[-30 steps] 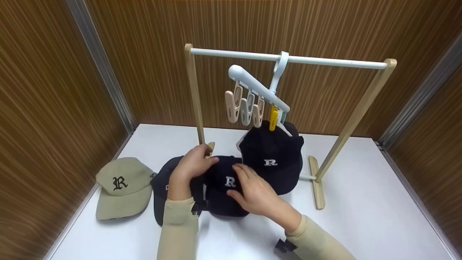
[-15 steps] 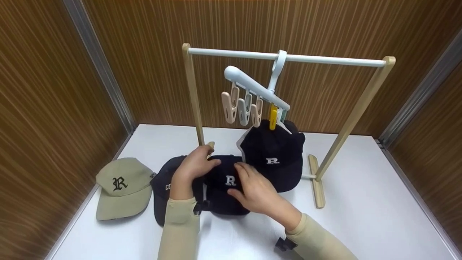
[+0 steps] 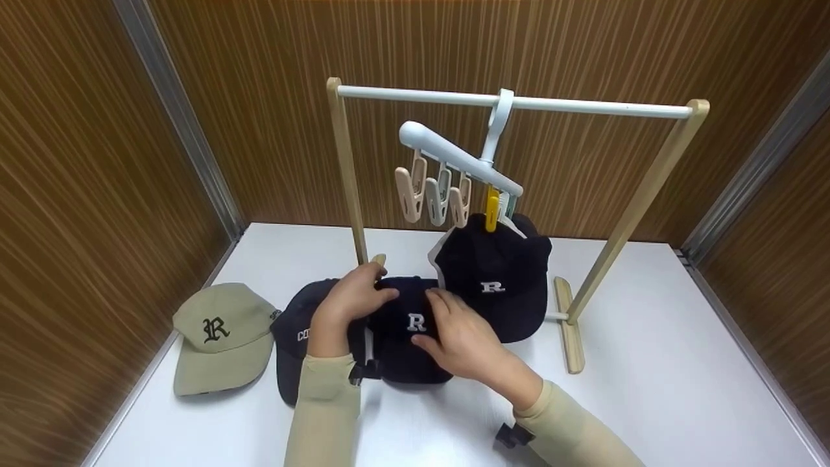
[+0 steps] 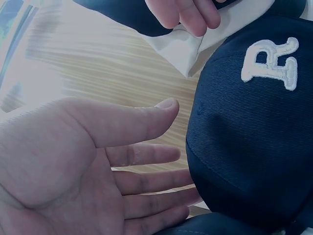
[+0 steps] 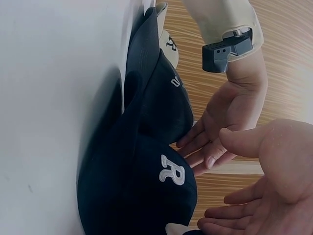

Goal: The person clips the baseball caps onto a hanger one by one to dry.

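Note:
A navy cap [image 3: 405, 360] with a white R lies on the white table between my two hands. My left hand [image 3: 350, 298] is at its left side with fingers extended; in the left wrist view, the fingertips reach the side of the cap [image 4: 254, 132], and whether they press is unclear. On the other side, my right hand [image 3: 463, 340] has its thumb and fingers spread near the cap's crown, with nothing gripped. Behind the right hand hangs a dark cap [image 3: 519, 318] with a white R, clipped by a yellow clip [image 3: 492, 213] and a white one.
A second navy cap [image 3: 292, 366] with partly hidden lettering lies under the left forearm, and a beige cap [image 3: 224, 370] sits farther left. The wooden rack's white rod [image 3: 596, 106] carries a pale hanger [image 3: 450, 154] with several dangling clips [image 3: 438, 201]. Wood-grain panels enclose the table.
Both hands have shifted slightly right at the navy cap, their shape much the same. The hanger has turned a little, its left end moving left and the hung cap drifting right.

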Demonstrator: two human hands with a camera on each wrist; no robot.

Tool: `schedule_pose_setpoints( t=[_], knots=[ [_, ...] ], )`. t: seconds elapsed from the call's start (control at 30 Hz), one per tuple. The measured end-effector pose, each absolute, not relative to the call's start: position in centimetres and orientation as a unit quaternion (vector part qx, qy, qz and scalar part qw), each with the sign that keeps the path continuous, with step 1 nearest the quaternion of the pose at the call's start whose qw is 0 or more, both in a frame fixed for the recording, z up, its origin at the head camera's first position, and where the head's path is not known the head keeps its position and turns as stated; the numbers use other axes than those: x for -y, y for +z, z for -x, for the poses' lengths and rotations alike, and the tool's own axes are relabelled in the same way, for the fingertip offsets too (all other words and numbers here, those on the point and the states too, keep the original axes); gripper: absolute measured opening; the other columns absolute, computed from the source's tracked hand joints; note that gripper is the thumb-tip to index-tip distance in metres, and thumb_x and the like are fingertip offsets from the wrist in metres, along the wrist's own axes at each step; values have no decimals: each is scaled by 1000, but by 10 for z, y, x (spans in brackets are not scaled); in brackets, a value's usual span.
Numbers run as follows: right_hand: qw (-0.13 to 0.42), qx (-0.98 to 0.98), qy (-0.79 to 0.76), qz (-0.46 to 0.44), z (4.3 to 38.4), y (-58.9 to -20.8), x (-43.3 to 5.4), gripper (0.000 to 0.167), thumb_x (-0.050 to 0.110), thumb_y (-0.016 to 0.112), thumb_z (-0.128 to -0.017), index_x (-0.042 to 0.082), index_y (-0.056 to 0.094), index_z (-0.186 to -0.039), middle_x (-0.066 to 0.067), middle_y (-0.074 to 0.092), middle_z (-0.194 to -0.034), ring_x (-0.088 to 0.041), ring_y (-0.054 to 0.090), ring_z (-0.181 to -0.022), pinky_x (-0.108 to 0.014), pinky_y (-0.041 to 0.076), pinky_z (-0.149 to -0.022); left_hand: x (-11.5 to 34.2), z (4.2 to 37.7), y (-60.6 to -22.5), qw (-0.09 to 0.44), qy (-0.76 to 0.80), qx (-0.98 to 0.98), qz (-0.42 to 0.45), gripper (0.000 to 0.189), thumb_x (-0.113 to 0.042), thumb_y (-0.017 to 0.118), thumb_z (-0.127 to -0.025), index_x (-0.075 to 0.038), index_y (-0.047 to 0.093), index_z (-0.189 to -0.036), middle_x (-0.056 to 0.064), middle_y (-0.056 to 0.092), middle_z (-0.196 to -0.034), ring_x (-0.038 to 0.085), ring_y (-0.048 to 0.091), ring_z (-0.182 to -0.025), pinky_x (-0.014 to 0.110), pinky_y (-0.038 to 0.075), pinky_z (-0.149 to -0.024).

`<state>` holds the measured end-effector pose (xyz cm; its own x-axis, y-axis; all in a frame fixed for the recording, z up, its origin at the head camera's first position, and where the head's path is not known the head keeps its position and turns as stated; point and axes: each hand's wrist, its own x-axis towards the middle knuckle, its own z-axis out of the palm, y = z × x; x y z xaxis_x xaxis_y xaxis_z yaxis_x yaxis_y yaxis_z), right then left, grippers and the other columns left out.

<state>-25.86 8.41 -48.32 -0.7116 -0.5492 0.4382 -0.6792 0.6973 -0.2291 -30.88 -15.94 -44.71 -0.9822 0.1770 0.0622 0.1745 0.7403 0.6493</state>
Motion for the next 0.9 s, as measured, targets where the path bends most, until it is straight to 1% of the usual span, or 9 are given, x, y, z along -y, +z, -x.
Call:
schedule_pose_setpoints(
  t=[0.17, 0.4, 0.53, 0.7, 0.9],
  knots=[
    [171, 909, 185, -331, 260, -482, -86, 82, 43, 82, -103, -11, 51, -156, -31, 60, -152, -48, 62, -138, -57, 51, -115, 159, 310, -448, 0, 342, -935, -96, 54, -23, 78, -104, 7, 64, -147, 28, 68, -143, 43, 66, -134, 57, 50, -115],
    [165, 913, 190, -320, 264, -483, -87, 82, 40, 84, -102, -13, 50, -155, -33, 59, -152, -50, 62, -137, -58, 51, -115, 158, 310, -448, 4, 339, -936, -91, 53, -22, 79, -104, 7, 65, -146, 28, 69, -142, 43, 66, -134, 58, 49, -115],
    [155, 917, 188, -316, 264, -481, -89, 83, 42, 82, -103, -13, 49, -156, -33, 58, -153, -49, 61, -138, -58, 50, -115, 158, 312, -449, 9, 336, -938, -86, 52, -22, 79, -104, 7, 65, -145, 27, 70, -140, 43, 67, -132, 58, 50, -115],
    [156, 918, 182, -316, 266, -480, -93, 84, 43, 81, -103, -14, 49, -156, -34, 58, -153, -50, 60, -139, -58, 49, -116, 157, 314, -451, 14, 331, -940, -82, 51, -22, 79, -104, 8, 67, -143, 27, 72, -136, 43, 68, -129, 57, 50, -114],
    [159, 918, 190, -309, 269, -480, -96, 83, 40, 83, -102, -15, 49, -155, -35, 58, -152, -51, 61, -138, -60, 50, -115, 156, 315, -450, 13, 328, -940, -87, 49, -19, 80, -103, 7, 67, -142, 28, 71, -137, 43, 67, -132, 56, 49, -116]
  ],
)
